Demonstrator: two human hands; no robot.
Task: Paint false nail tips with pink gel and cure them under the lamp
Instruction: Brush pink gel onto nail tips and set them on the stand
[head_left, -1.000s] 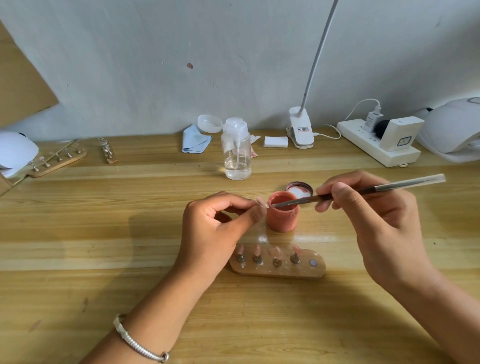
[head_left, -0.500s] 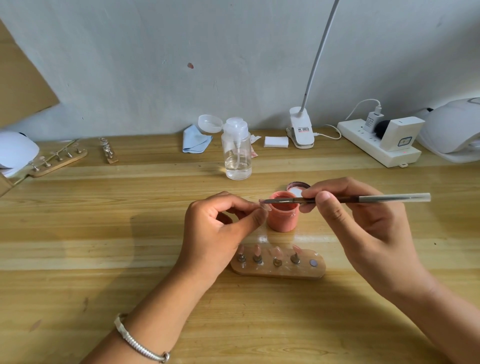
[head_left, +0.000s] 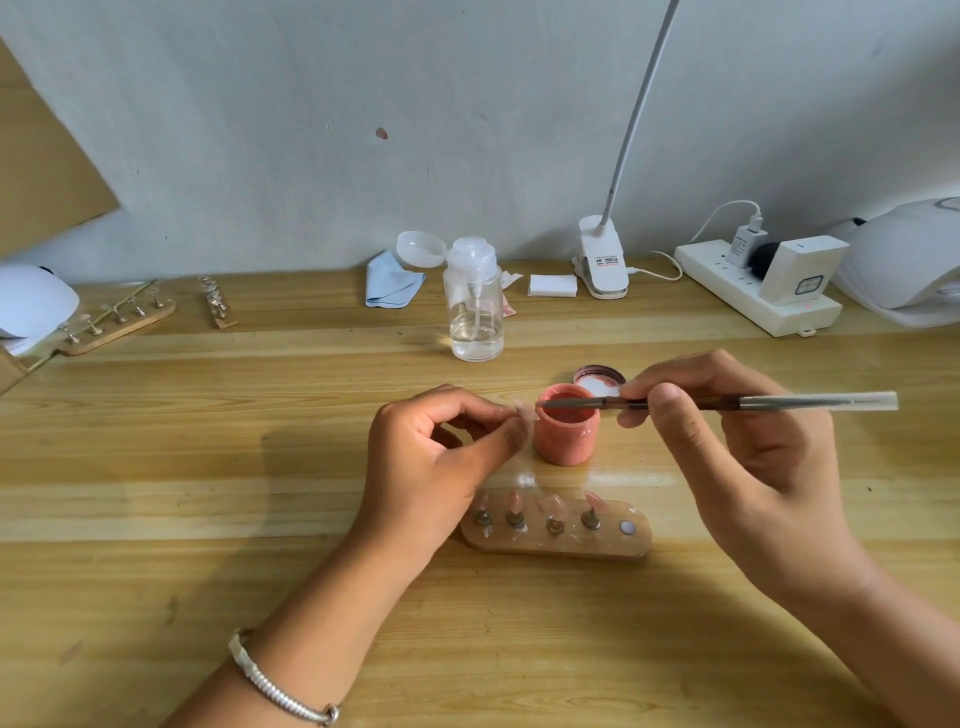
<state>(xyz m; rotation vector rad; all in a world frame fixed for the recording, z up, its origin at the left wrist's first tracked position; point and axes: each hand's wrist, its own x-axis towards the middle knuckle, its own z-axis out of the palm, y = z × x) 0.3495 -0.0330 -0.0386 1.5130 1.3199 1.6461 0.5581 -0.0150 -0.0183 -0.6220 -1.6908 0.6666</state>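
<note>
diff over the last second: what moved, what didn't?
The right hand shifted left, swinging the thin clear-handled brush from a tilt with its tip at the mouth of the pink gel jar to level, its tip by the clear false nail tip. No grip changed: the left hand keeps pinching that nail tip, and the right holds the brush. Jar and wooden nail holder stayed put.

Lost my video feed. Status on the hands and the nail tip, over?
Left hand pinching a nail tip beside the pink pot. Right hand holding the brush, bristles at that tip. Nothing in the way, over.
</note>
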